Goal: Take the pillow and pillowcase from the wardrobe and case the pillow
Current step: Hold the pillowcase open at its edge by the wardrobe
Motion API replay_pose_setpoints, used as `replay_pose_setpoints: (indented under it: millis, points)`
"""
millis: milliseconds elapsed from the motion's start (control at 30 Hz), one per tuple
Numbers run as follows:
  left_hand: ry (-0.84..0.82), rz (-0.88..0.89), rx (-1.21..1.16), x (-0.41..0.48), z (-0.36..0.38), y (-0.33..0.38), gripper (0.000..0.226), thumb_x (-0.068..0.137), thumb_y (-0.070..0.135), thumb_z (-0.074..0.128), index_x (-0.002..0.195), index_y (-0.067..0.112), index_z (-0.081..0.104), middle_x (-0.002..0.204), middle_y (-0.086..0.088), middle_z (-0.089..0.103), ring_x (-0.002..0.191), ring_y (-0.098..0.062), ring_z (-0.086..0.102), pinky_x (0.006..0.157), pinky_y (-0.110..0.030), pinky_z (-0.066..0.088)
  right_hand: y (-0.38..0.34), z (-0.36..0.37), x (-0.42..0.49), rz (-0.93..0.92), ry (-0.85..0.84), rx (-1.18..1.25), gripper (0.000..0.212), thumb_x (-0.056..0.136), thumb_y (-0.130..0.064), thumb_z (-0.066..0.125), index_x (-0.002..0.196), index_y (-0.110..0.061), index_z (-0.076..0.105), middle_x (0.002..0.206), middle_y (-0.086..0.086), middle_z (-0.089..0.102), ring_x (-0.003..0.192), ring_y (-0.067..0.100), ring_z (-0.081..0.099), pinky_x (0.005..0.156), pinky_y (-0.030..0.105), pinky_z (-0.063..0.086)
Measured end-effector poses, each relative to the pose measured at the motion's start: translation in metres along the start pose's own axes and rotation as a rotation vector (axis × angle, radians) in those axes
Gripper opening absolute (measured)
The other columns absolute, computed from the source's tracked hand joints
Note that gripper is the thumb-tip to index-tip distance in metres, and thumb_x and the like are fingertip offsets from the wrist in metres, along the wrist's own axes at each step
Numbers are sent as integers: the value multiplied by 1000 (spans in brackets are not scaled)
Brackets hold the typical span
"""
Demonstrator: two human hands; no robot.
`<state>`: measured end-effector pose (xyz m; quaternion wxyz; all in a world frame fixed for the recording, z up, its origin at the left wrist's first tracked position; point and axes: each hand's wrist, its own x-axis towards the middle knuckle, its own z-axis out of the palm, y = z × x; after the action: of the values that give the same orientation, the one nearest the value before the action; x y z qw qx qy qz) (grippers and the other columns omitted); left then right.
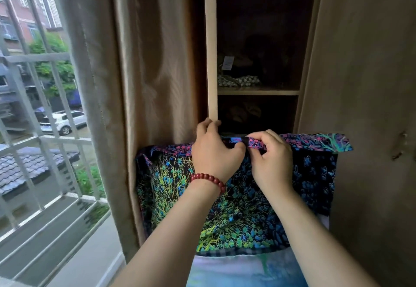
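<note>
A dark pillowcase (245, 214) printed with blue, green and pink branches hangs in front of me, covering a pillow held against my body. Both hands meet at its upper edge. My left hand (213, 149), with a red bead bracelet on the wrist, pinches the top hem. My right hand (272, 158) grips the folded pink-patterned hem right beside it. The open wardrobe (211, 50) stands directly behind, its shelves dark. The pillow itself is hidden inside the fabric.
Folded patterned cloth (238, 81) and a white tag lie on the wardrobe's middle shelf. A beige curtain (144, 61) hangs left of the wardrobe. A barred window (40, 129) fills the left side. The wardrobe door (369, 84) stands open at right.
</note>
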<state>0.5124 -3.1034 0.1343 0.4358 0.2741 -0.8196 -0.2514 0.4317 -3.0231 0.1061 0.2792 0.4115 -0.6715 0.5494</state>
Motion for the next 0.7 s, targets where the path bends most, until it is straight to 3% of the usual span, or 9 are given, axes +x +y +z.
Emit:
replay_pose_setpoints:
  millis: [133, 300, 500, 700]
  points:
    - [-49, 57, -54, 1, 17, 12, 58, 75, 29, 64, 129, 12, 49, 141, 0, 42, 124, -14, 47, 93, -18, 34, 11, -13, 7, -1, 23, -46, 14, 78, 0, 62, 88, -8, 68, 84, 4, 65, 83, 27, 60, 77, 52, 49]
    - [-148, 132, -46, 4, 44, 33, 40, 81, 16, 54, 120, 6, 53, 136, -5, 48, 120, -23, 49, 93, -25, 40, 30, -29, 17, 27, 46, -87, 15, 76, 0, 63, 85, -11, 68, 83, 2, 66, 83, 27, 60, 76, 51, 49]
    - [-288, 186, -43, 13, 85, 56, 51, 85, 17, 50, 135, 12, 43, 153, -1, 28, 132, -21, 41, 106, -29, 33, 66, -55, 33, 38, 88, -121, 15, 75, 1, 63, 84, -10, 69, 82, 5, 67, 79, 28, 62, 71, 50, 50]
    - [-342, 193, -38, 23, 125, 82, 52, 86, 18, 48, 138, 13, 39, 154, -2, 27, 133, -24, 40, 112, -41, 32, 102, -78, 48, 83, 101, -126, 17, 76, 1, 63, 87, -10, 69, 85, 5, 68, 80, 29, 62, 72, 53, 50]
